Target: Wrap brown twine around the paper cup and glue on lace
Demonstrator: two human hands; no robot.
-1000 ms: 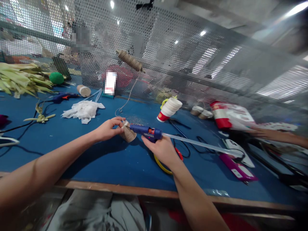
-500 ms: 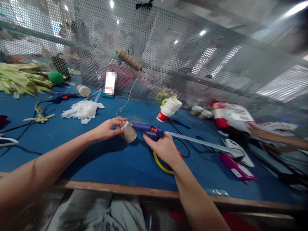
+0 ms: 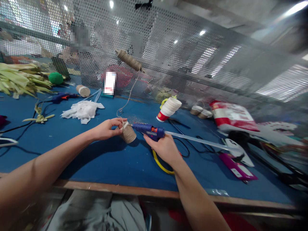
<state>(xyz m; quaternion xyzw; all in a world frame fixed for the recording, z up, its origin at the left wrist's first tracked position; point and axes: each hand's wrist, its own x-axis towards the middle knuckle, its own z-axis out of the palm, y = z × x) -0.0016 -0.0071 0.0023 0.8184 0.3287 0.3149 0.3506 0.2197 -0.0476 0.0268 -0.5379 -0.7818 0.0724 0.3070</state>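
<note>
My left hand (image 3: 107,129) pinches a small cup wrapped in brown twine (image 3: 127,133), which lies tilted on the blue table (image 3: 96,160). My right hand (image 3: 164,148) grips a blue glue gun (image 3: 149,131) whose nozzle points at the cup's side, with a long clear glue stick (image 3: 202,141) trailing out behind it to the right. A thread of twine (image 3: 127,98) rises from the cup to a twine spool (image 3: 128,60) hung on the perforated metal screen.
A stack of paper cups (image 3: 169,108), white lace scraps (image 3: 82,110), a second blue glue gun (image 3: 63,96), green leaves (image 3: 20,79) and a green ball (image 3: 56,78) lie further back. A yellow-handled tool (image 3: 162,163), black cables, a purple packet (image 3: 237,168) and a red-and-white bag (image 3: 232,117) sit to the right.
My right hand shifted the glue gun slightly right, then steadied it by the cup. Another person's arm at the far right has pulled back almost out of view.
</note>
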